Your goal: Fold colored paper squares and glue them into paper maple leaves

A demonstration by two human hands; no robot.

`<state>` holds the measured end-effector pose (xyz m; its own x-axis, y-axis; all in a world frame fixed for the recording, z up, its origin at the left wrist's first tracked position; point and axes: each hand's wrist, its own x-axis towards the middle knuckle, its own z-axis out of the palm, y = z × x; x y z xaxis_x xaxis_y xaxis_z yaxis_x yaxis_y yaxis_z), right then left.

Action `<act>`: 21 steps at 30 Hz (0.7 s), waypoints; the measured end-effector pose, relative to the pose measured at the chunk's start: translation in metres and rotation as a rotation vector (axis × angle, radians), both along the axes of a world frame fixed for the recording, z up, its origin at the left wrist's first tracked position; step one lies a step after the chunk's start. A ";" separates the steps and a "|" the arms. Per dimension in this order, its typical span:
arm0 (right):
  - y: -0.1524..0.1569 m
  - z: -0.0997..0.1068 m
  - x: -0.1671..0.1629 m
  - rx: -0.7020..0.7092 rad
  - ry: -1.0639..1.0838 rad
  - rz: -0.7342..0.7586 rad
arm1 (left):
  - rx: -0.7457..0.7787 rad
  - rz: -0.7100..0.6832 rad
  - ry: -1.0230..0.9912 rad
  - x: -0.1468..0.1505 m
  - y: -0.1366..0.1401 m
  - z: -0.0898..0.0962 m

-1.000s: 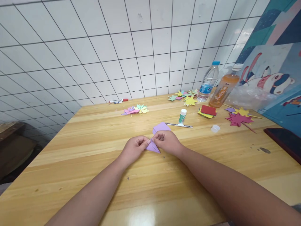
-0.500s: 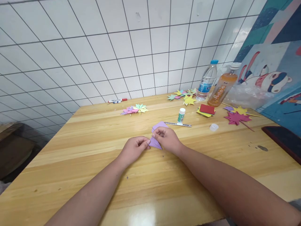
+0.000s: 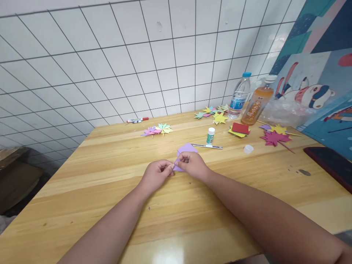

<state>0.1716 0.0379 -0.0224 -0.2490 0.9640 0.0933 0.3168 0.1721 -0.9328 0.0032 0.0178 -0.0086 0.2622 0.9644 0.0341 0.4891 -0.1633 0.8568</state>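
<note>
Both of my hands pinch a small folded piece of purple paper (image 3: 179, 169) low over the wooden table. My left hand (image 3: 158, 173) grips its left corner between thumb and fingers. Close beside it, my right hand (image 3: 192, 164) holds the upper edge, its fingers covering much of the sheet. Just beyond my right hand lies more purple paper (image 3: 187, 147), flat on the table. A slim silver pen-like tool (image 3: 207, 146) rests to the right of that paper, and an upright glue stick (image 3: 210, 136) with a white top stands right behind the tool.
Paper leaves lie in groups: pink and green (image 3: 157, 129), mixed colours (image 3: 218, 117), dark red and yellow (image 3: 275, 138). Markers (image 3: 137, 120) are near the wall. A water bottle (image 3: 239, 97), an orange drink bottle (image 3: 258, 102), red and yellow paper squares (image 3: 240, 128), a clear cap (image 3: 248, 149) and a dark phone-like slab (image 3: 330, 167) are to the right.
My right hand has moved slightly left and down toward my left hand, covering more of the purple paper. The view has shifted a little.
</note>
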 end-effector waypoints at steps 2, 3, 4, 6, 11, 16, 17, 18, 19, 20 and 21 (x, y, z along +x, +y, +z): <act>0.000 0.001 0.001 0.005 0.018 0.018 | 0.000 0.027 -0.035 0.000 0.000 -0.001; 0.000 0.002 0.001 0.006 0.027 0.022 | -0.002 0.046 -0.058 0.000 0.000 -0.001; 0.000 0.002 0.001 0.002 0.029 0.024 | -0.002 0.069 -0.081 0.000 0.000 -0.001; 0.000 0.001 0.002 -0.026 0.019 0.030 | 0.007 0.117 -0.114 -0.001 0.000 -0.001; 0.002 -0.005 0.003 -0.142 0.090 0.061 | 0.028 0.137 -0.153 -0.001 -0.001 -0.003; 0.002 -0.008 0.004 -0.153 0.145 0.095 | -0.013 0.095 -0.228 0.001 -0.001 -0.005; 0.001 -0.007 0.004 -0.155 0.158 0.096 | -0.015 0.104 -0.231 0.002 -0.001 -0.005; 0.000 -0.005 0.003 -0.163 0.169 0.094 | -0.017 0.114 -0.232 0.002 -0.001 -0.005; -0.001 -0.003 0.003 -0.174 0.178 0.090 | -0.020 0.124 -0.236 0.003 -0.001 -0.005; -0.002 -0.001 0.003 -0.187 0.184 0.084 | -0.021 0.134 -0.243 0.003 -0.001 -0.004; -0.003 0.001 0.002 -0.200 0.187 0.077 | -0.021 0.141 -0.248 0.004 -0.001 -0.004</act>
<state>0.1740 0.0352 -0.0218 -0.3181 0.9469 -0.0458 0.1295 -0.0045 -0.9916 0.0070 0.0165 -0.0126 0.1114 0.9919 0.0605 0.2804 -0.0898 0.9557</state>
